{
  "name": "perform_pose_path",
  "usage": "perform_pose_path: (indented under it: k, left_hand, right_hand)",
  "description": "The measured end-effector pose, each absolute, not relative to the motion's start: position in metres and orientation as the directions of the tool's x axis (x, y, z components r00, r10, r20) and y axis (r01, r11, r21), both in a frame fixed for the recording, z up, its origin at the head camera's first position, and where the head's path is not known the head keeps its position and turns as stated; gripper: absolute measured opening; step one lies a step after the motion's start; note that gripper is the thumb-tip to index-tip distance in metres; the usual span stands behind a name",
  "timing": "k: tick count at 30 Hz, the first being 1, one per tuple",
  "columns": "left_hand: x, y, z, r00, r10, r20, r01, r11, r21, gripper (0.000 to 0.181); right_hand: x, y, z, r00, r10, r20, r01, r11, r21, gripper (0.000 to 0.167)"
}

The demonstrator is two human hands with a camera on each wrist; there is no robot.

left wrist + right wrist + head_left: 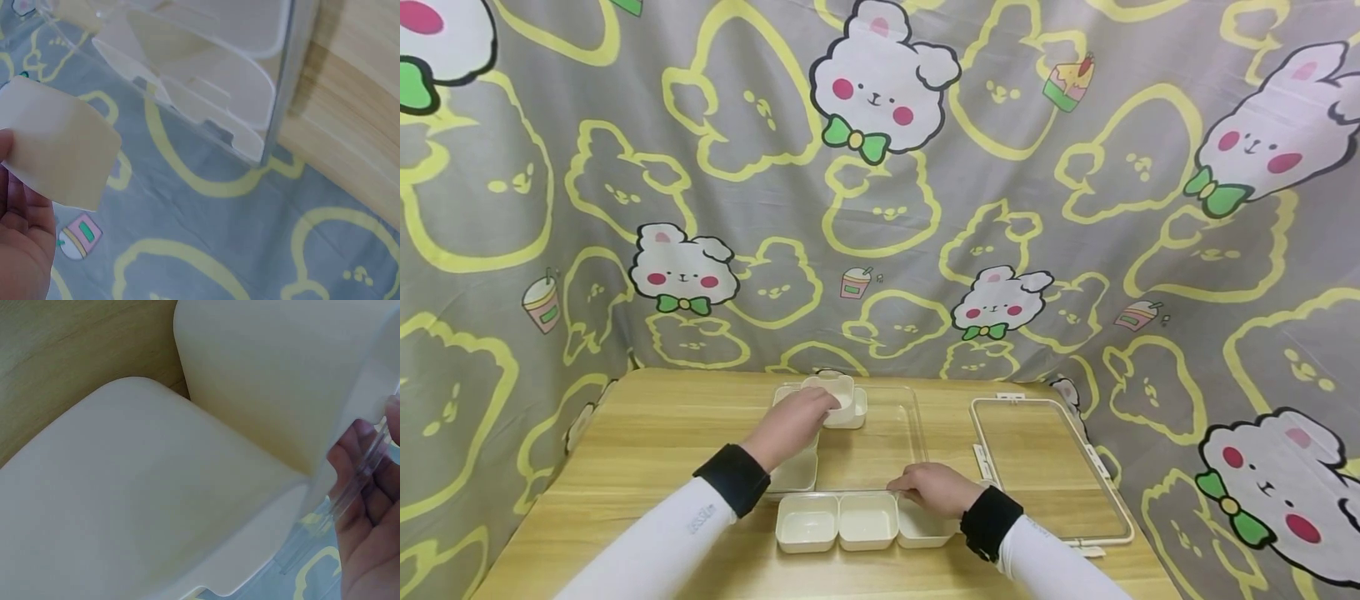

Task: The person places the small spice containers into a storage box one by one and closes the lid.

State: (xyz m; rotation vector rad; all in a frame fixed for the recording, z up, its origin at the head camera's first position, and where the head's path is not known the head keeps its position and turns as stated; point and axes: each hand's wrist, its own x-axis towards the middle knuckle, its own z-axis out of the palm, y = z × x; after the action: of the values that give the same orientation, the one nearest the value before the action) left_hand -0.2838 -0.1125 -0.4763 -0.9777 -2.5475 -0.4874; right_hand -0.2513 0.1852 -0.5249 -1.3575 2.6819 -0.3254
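My left hand (793, 423) pinches a small cream box (62, 144) between thumb and fingers, above the far left part of a clear plastic container (918, 421). Below and around that box, other cream boxes (797, 471) stand along the container's left side; one more box (848, 422) sits just right of them. My right hand (936, 489) grips the near rim of the container, its thumb and fingers on either side of the clear wall in the right wrist view. Three cream boxes (868, 523) stand in a row before the container, the rightmost partly hidden by my right hand.
A clear lid with a white frame (1019, 402) and side clips lies on the wooden table (685, 433) to the right. A grey patterned curtain (760, 217) hangs behind the table and along its sides.
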Motion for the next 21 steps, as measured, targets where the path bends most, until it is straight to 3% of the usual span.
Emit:
perform_pose_path:
  k: [8, 21]
  left_hand:
    - [-0.283, -0.096, -0.484, -0.721, 0.59, 0.363, 0.677, 0.71, 0.192, 0.034]
    - [-0.287, -0.079, -0.501, -0.739, 0.626, 0.25, 0.67, 0.722, 0.171, 0.031]
  right_hand:
    - [-0.251, 0.184, -0.523, -0.581, -0.814, -0.005, -0.786, 0.562, -0.256, 0.023]
    - [-0.251, 0.185, -0.524, -0.593, -0.805, -0.025, -0.775, 0.579, -0.255, 0.024]
